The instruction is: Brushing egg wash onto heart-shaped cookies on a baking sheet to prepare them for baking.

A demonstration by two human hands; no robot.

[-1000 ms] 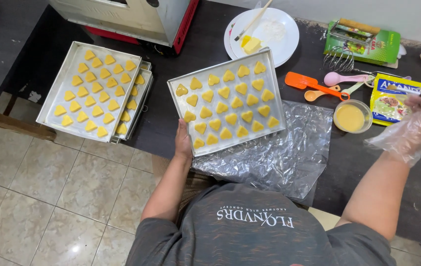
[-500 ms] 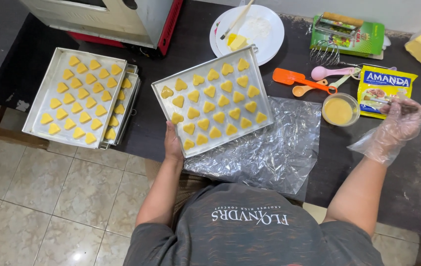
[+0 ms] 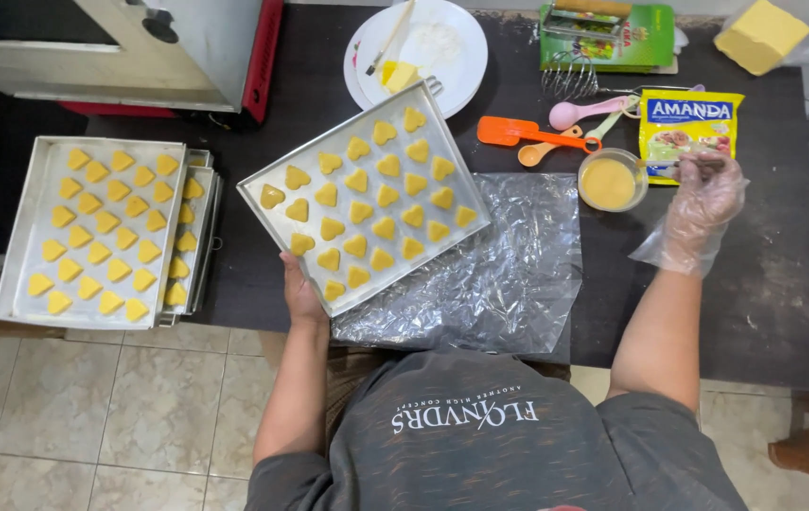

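Left hand [image 3: 298, 284] gripping tray [image 3: 277, 203], right hand [image 3: 703, 194] raised

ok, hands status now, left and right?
Left hand: closed on the edge of the cookie tray.
Right hand, gloved: closed on a brush beside the small bowl.

Side tray stack [image 3: 35, 161], white plate [image 3: 461, 66].

Two cookie trays [image 3: 364, 194]; one plate [image 3: 452, 57]; one bowl [image 3: 611, 180].
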